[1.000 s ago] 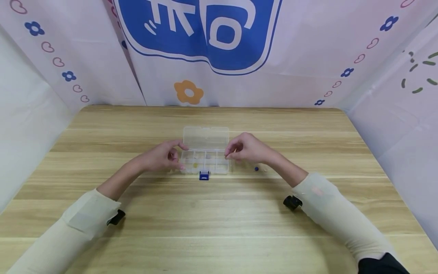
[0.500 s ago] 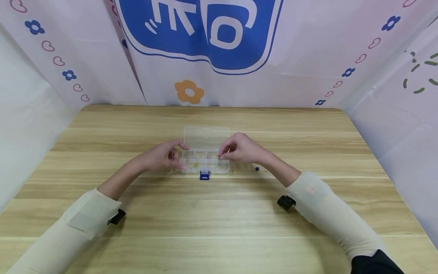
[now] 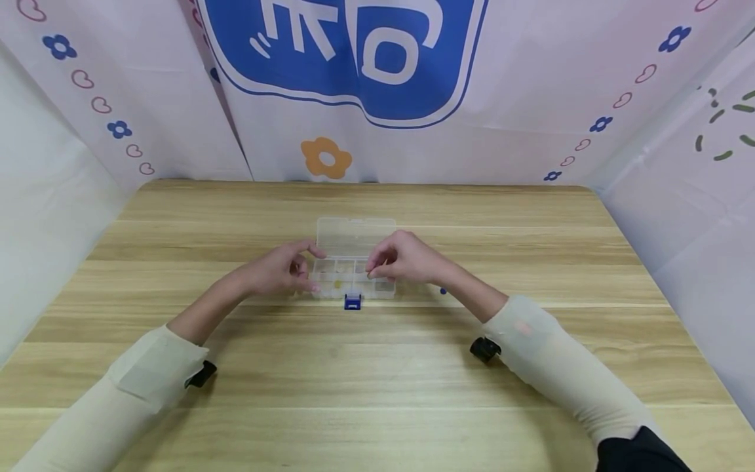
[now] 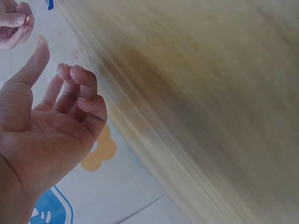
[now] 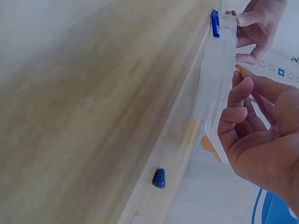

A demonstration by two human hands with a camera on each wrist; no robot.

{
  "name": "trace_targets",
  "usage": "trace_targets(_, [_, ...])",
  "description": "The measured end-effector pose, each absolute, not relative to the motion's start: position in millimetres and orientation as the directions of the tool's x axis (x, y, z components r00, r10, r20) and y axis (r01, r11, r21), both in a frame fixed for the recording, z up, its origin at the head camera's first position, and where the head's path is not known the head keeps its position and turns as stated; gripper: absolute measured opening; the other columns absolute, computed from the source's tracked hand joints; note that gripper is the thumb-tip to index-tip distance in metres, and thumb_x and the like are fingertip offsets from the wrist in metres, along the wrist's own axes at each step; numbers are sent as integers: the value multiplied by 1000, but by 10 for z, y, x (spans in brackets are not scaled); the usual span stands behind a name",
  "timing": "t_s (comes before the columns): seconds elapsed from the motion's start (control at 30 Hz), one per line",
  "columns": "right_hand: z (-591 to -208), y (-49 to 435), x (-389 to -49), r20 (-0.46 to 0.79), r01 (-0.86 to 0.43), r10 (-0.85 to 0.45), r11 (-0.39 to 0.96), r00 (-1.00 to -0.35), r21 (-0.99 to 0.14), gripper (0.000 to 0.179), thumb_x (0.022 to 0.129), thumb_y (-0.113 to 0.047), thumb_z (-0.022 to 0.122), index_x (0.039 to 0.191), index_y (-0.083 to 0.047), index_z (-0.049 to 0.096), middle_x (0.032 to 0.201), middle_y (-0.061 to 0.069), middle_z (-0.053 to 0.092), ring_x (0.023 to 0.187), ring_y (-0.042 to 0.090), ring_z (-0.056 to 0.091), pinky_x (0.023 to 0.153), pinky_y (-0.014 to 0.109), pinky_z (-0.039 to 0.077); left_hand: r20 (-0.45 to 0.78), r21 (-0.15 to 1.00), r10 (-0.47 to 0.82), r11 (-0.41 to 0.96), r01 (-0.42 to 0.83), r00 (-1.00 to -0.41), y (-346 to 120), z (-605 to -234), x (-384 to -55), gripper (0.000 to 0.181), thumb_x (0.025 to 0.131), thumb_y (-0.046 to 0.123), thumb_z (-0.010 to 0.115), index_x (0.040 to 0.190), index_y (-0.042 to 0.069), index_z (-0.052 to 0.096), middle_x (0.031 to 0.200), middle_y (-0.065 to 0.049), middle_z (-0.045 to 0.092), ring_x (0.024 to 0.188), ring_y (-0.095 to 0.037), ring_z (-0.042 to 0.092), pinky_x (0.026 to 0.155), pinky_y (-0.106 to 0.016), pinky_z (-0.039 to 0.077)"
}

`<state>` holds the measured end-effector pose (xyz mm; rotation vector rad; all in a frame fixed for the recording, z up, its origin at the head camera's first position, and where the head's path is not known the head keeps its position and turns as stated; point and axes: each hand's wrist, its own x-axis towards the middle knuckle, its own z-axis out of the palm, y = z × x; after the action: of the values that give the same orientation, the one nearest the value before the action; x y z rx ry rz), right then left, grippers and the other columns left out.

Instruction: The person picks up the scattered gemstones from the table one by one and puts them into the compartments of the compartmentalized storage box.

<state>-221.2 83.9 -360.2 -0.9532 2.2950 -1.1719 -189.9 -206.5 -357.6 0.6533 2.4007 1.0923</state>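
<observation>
A clear plastic compartment box (image 3: pixel 384 287) with a blue latch (image 3: pixel 352 302) sits on the table, its lid (image 3: pixel 356 236) raised at the back. My left hand (image 3: pixel 277 270) holds its left end, index finger at the back corner and thumb at the front corner. The other left fingers curl loosely in the left wrist view. Over the right-hand compartments, my right hand (image 3: pixel 407 259) pinches a small shiny orange-brown stone (image 5: pixel 239 68) between thumb and index finger. A small yellow piece (image 3: pixel 338 284) lies in a front compartment.
A small dark blue stone (image 5: pixel 159 178) lies on the wooden table (image 3: pixel 366 380) to the right of the box, close to my right forearm. A white printed cloth (image 3: pixel 472 151) hangs behind the table's far edge.
My right hand has moved left from the box's right edge to over its compartments, still pinching the small stone. My left hand and the box have stayed in place.
</observation>
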Motion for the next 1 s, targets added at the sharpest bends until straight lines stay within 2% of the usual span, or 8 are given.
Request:
trace_targets(0.17, [-3604, 816, -2207, -36, -395, -718, 423, -695, -815, 4, 93, 1, 75, 91, -1, 78, 85, 7, 74, 68, 12, 61, 60, 22, 50, -179, 783, 573, 575, 236, -800, -2064, -3576, -1896, 55, 92, 4, 77, 136, -10, 48, 73, -3, 56, 65, -13, 48, 61, -25, 42])
trace_targets(0.37, [-3595, 791, -2197, -34, -400, -725, 418, -688, -815, 4, 93, 0, 75, 92, 0, 78, 87, 9, 75, 67, 14, 61, 60, 22, 49, -185, 781, 567, 581, 230, -803, -2057, -3575, -1896, 56, 92, 5, 78, 137, -10, 48, 74, -4, 57, 65, -14, 49, 61, -25, 43])
trace_targets(0.6, [-3597, 773, -2196, -45, -391, -721, 426, -691, -816, 6, 94, 2, 73, 97, 2, 78, 94, 8, 76, 79, 18, 67, 66, 26, 56, -178, 776, 571, 582, 243, -801, -2062, -3581, -1904, 56, 92, 5, 78, 137, -10, 48, 74, -4, 58, 65, -14, 50, 61, -24, 43])
trace_targets(0.7, [-3584, 795, -2193, -44, -394, -719, 431, -694, -812, 6, 95, 0, 73, 98, 2, 78, 94, 7, 75, 81, 19, 67, 67, 27, 57, -175, 772, 574, 584, 250, -800, -2056, -3582, -1907, 56, 91, 4, 78, 136, -10, 48, 73, -4, 58, 65, -14, 51, 61, -24, 43])
trace_targets(0.9, [-3548, 892, -2181, -24, -426, -708, 452, -706, -784, 5, 94, -3, 76, 97, 0, 77, 90, 3, 74, 87, 16, 66, 80, 29, 56, -179, 769, 570, 590, 247, -802, -2055, -3586, -1906, 56, 91, 4, 78, 136, -10, 48, 73, -4, 58, 65, -14, 51, 62, -25, 44])
trace_targets(1.0, [-3541, 964, -2171, -20, -424, -704, 451, -710, -785, 5, 93, -4, 76, 97, -1, 77, 91, 3, 74, 86, 16, 65, 81, 30, 56, -174, 779, 580, 575, 248, -796, -2055, -3580, -1900, 57, 92, 4, 78, 137, -11, 47, 72, -4, 57, 64, -14, 49, 60, -25, 43])
